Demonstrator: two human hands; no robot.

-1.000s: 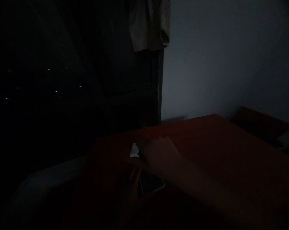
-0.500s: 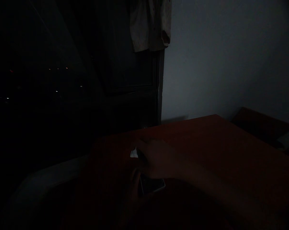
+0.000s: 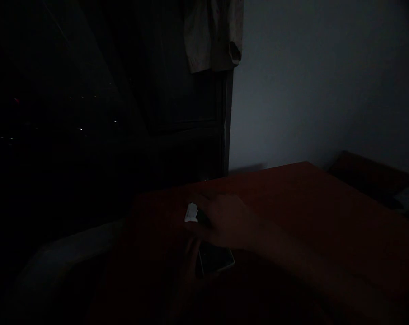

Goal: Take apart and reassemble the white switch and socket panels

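The scene is very dark. My left hand (image 3: 190, 266) is curled round the left side of a small, dark, box-like thing (image 3: 216, 258) with a thin pale rim. Just above it, my right hand (image 3: 226, 221) reaches in from the right, thumb and fingers bent round a small white piece (image 3: 191, 213). A dark area beside the white piece, under the palm, is too dim to make out. The right hand hides the far edge of the box-like thing. Both hands are over a reddish-brown table (image 3: 282, 189).
Behind the table is a dark window (image 3: 89, 108) with several small lights showing in it. A pale garment (image 3: 213, 40) hangs at the top, beside a grey wall (image 3: 309, 81). Another reddish-brown surface (image 3: 370, 174) stands at the far right.
My right hand has shifted slightly up and to the right, and more of the white piece shows between its fingers. My left hand and the box-like thing stay nearly in place.
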